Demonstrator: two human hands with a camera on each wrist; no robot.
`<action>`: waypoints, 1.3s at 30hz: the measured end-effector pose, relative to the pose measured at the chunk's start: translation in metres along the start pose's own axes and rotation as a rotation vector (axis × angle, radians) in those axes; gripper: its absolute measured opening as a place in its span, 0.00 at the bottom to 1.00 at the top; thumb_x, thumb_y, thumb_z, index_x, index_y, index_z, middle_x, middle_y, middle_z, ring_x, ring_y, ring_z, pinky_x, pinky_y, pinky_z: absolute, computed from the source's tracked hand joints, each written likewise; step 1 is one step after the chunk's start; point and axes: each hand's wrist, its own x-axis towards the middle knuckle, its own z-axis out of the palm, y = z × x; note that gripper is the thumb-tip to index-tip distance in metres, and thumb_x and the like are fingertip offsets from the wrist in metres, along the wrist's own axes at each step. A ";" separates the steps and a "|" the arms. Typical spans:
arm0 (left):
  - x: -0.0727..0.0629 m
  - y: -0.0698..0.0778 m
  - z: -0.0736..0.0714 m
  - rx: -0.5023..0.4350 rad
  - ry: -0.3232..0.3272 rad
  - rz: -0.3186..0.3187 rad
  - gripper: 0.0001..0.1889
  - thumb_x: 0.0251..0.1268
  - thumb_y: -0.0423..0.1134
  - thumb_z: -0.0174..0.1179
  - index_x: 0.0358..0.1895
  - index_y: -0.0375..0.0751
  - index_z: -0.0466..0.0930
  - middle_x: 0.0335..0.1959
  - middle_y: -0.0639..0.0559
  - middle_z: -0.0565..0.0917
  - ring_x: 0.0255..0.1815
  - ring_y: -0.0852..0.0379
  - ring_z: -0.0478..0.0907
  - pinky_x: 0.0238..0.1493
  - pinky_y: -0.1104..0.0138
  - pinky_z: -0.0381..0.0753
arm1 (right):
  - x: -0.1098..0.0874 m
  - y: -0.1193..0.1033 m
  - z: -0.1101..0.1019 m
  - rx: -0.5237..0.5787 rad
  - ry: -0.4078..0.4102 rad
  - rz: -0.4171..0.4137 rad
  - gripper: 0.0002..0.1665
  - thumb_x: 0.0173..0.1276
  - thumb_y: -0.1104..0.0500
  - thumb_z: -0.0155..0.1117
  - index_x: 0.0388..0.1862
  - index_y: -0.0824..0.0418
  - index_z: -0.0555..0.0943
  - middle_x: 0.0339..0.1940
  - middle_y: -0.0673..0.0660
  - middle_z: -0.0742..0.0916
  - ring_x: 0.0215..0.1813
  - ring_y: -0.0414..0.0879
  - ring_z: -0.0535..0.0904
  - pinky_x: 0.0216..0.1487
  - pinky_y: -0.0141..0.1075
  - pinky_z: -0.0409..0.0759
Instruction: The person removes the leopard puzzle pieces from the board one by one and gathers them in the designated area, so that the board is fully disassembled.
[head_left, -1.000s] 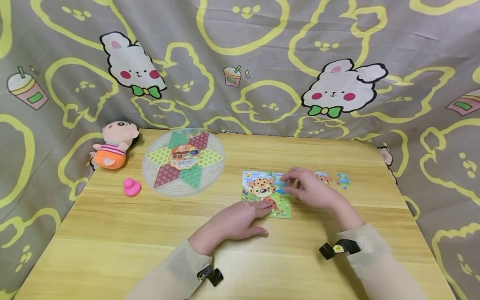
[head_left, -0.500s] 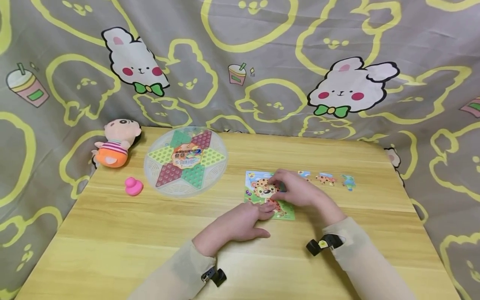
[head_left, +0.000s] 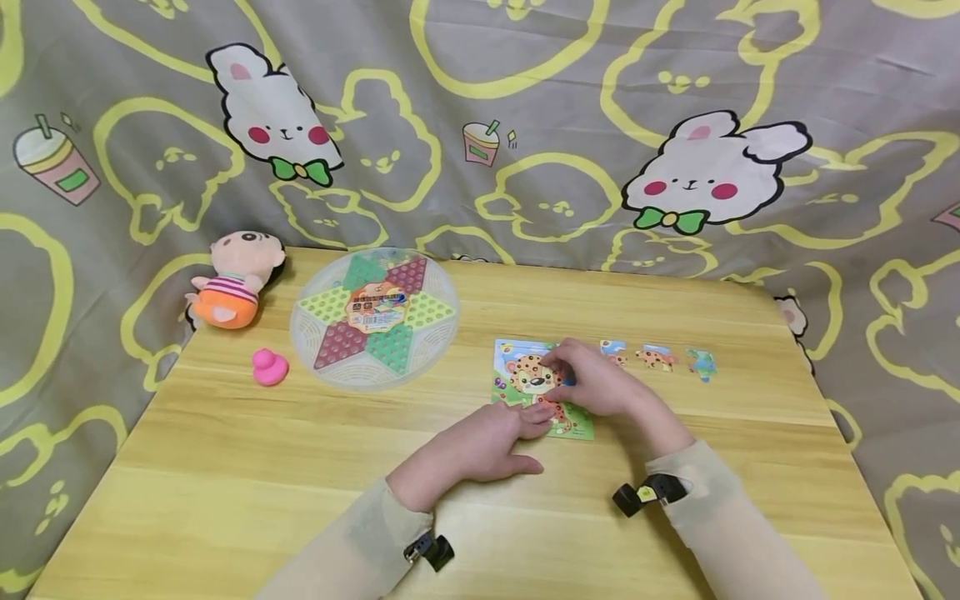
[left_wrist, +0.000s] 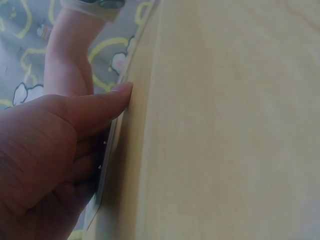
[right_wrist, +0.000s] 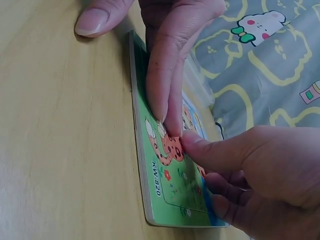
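Note:
A leopard picture puzzle (head_left: 517, 354) with a green lower part lies on the wooden table. My left hand (head_left: 480, 442) rests over its lower edge, fingers stretched across the leopard's body and thumb held apart over the table. My right hand (head_left: 596, 379) is at the right side of the board, thumb and forefinger curved round a puzzle piece on the leopard's face; most of that piece is hidden. In the right wrist view, the right thumb (right_wrist: 200, 145) meets the board beside the left fingertips. To the right lie three loose pieces: one blue and orange (head_left: 613, 350), one spotted (head_left: 656, 358), one blue-green (head_left: 702, 365).
A round Chinese checkers board (head_left: 375, 321) lies left of the puzzle. Further left are a pink rubber duck (head_left: 270, 367) and a plush doll (head_left: 234, 283) in orange shorts. A grey patterned curtain (head_left: 420, 200) hangs behind the table.
My right hand has moved left from the board's upper right onto the leopard's face, uncovering loose pieces. Over the last half second it stays nearly in place. My left hand stays on the board.

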 end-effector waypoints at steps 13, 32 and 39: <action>0.000 0.001 0.000 -0.022 -0.004 -0.013 0.34 0.73 0.53 0.69 0.75 0.41 0.75 0.81 0.54 0.66 0.81 0.58 0.59 0.80 0.64 0.58 | 0.001 0.001 0.007 0.071 0.014 0.076 0.27 0.65 0.66 0.80 0.60 0.66 0.78 0.45 0.55 0.81 0.46 0.49 0.76 0.50 0.44 0.79; -0.004 0.001 -0.001 0.047 -0.008 0.049 0.32 0.77 0.53 0.64 0.77 0.40 0.73 0.81 0.51 0.66 0.81 0.54 0.61 0.80 0.63 0.59 | -0.004 0.003 0.014 0.091 0.051 0.015 0.30 0.66 0.67 0.78 0.65 0.69 0.79 0.44 0.54 0.82 0.45 0.49 0.76 0.49 0.44 0.79; -0.006 0.003 -0.001 0.068 0.000 0.074 0.31 0.78 0.52 0.64 0.76 0.40 0.74 0.80 0.51 0.68 0.80 0.55 0.63 0.79 0.63 0.61 | -0.005 0.002 0.013 0.095 0.044 0.021 0.31 0.65 0.67 0.78 0.66 0.69 0.78 0.43 0.55 0.81 0.45 0.49 0.76 0.49 0.45 0.79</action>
